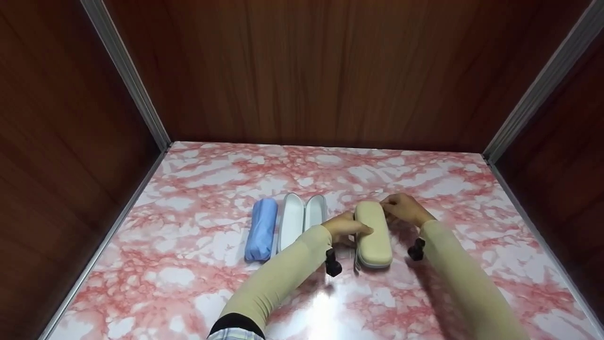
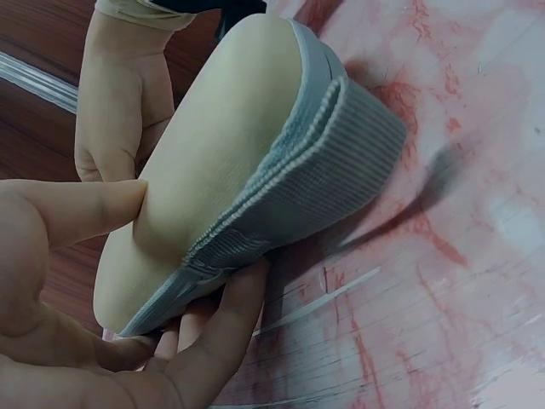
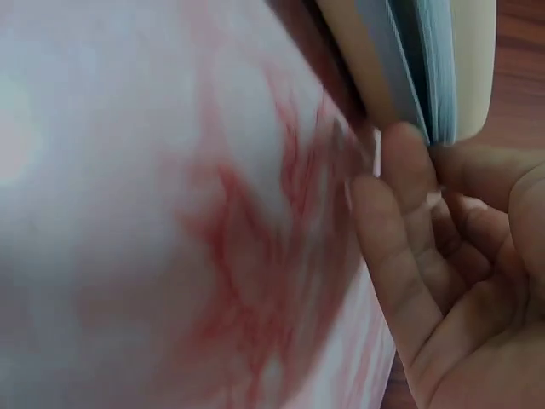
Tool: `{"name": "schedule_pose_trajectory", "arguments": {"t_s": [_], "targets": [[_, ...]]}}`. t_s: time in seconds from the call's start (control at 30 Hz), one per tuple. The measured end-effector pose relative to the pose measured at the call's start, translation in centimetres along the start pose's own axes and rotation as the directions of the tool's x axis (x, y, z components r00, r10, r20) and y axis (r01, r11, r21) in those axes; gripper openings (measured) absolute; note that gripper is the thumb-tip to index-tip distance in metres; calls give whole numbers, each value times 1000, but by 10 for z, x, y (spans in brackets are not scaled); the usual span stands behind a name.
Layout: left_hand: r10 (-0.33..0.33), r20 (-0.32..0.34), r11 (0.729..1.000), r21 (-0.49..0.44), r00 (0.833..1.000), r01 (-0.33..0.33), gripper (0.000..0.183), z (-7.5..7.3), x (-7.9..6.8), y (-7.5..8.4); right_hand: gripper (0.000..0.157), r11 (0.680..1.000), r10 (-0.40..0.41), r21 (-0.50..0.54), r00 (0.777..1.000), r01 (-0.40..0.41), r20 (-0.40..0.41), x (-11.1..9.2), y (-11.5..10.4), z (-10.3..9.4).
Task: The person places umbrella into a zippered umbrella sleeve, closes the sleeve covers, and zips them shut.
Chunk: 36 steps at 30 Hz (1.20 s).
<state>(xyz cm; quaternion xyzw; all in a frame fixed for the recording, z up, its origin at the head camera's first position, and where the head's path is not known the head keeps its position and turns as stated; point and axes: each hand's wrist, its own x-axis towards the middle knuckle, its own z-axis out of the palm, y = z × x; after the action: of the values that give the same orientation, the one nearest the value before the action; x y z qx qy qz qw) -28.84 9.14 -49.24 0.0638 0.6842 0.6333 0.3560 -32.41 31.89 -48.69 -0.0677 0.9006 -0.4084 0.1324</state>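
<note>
A cream zip case (image 1: pixel 373 231) with rounded ends lies on the marbled tabletop, right of middle. My left hand (image 1: pixel 347 226) grips its left side, thumb on top and fingers at the lower edge. In the left wrist view, a ribbed grey strap (image 2: pixel 341 162) loops from the case's side. My right hand (image 1: pixel 403 208) is at the far right corner. In the right wrist view, its thumb and forefinger pinch at the zipper (image 3: pixel 441 102), where a dark gap shows between the two grey edges. The zipper pull itself is hidden by the fingers.
Left of my left hand lies an open case (image 1: pixel 291 222) with a pale lining, its two halves spread side by side. Beside it is a long blue fabric-like bundle (image 1: pixel 262 226). Dark wood panels (image 1: pixel 325 71) enclose the table at the back and sides.
</note>
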Motion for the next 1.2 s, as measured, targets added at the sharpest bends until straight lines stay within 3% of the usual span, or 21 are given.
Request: {"name": "schedule_pose_trajectory", "arguments": {"t_s": [0.3,0.77,1.2], "targets": [[8,4,1000,-13,1000,-8,32,-1,0,1,26,996,51,72,996,-46,-77,-2,-3,8],[7,-5,1000,11,1000,-7,39,-2,-4,2,23,978,82,197,996,-72,-43,-12,-3,13],[17,-24,1000,2,1000,-17,33,0,-4,0,18,951,131,288,990,-110,-55,-16,2,18]]}}
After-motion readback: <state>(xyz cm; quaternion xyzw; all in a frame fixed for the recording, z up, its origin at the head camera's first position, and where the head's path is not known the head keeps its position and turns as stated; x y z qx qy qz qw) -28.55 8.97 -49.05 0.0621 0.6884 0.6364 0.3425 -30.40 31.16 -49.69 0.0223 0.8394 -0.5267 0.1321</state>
